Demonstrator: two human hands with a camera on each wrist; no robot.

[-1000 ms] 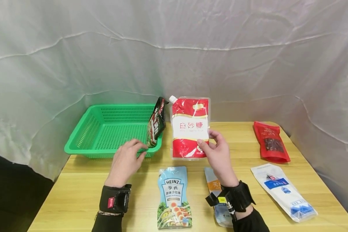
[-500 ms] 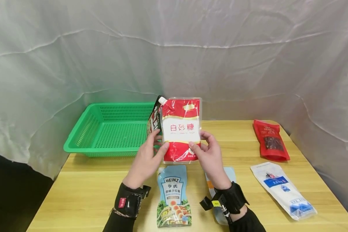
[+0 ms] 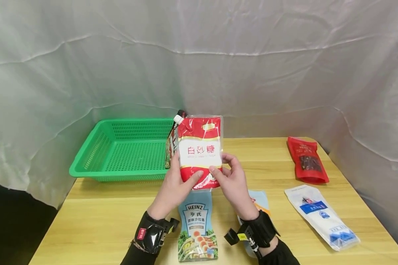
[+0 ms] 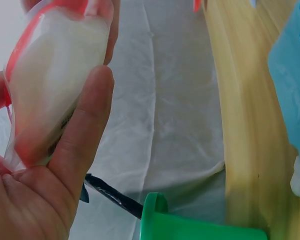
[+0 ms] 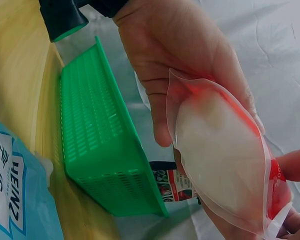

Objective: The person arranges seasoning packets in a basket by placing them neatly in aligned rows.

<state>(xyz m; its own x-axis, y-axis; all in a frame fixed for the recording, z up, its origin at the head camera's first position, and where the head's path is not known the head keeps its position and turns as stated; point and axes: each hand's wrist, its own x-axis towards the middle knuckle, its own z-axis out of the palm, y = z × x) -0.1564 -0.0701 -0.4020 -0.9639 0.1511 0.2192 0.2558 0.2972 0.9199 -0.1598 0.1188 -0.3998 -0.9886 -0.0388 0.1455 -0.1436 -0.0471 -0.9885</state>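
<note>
A red and white pouch of white sugar with a white spout cap stands upright in the air between both hands. My left hand holds its left side, thumb on the front and fingers behind. At the lower right edge my right hand pinches it, thumb in front. From below, the right wrist view shows the pouch's pale bottom bulge between the two hands. Below the hands a light blue Heinz salad dressing pouch lies on the table. A black packet leans in the green basket, partly hidden by the sugar.
The green basket stands at the table's back left. At right lie a red pouch with a clear window and a white and blue bag. A pale blue and orange packet is partly covered by the right arm. Grey cloth hangs behind.
The left hand has left the basket's rim and taken hold of the sugar pouch's left side. Both hands have brought the pouch left and slightly down, over the black packet's edge in this view.
</note>
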